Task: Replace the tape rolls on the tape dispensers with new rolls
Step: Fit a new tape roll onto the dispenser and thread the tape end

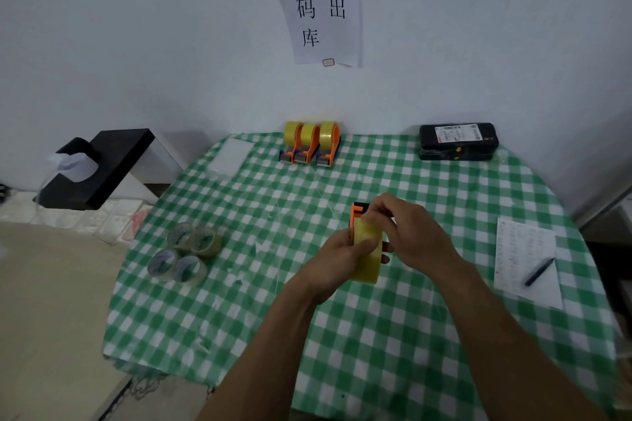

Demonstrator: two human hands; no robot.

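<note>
Above the middle of the green checked table I hold an orange and black tape dispenser with a full yellowish tape roll on it. My left hand grips the roll from the left, thumb across its face. My right hand curls over the dispenser's top and right side, hiding most of it. Three orange dispensers with full yellow rolls stand in a row at the table's far edge. Several nearly spent rolls lie grouped on the left of the table.
A black wrapped parcel lies at the far right. A sheet of paper with a pen sits at the right edge. A clear plastic sheet lies far left. A black stand is off the table's left side.
</note>
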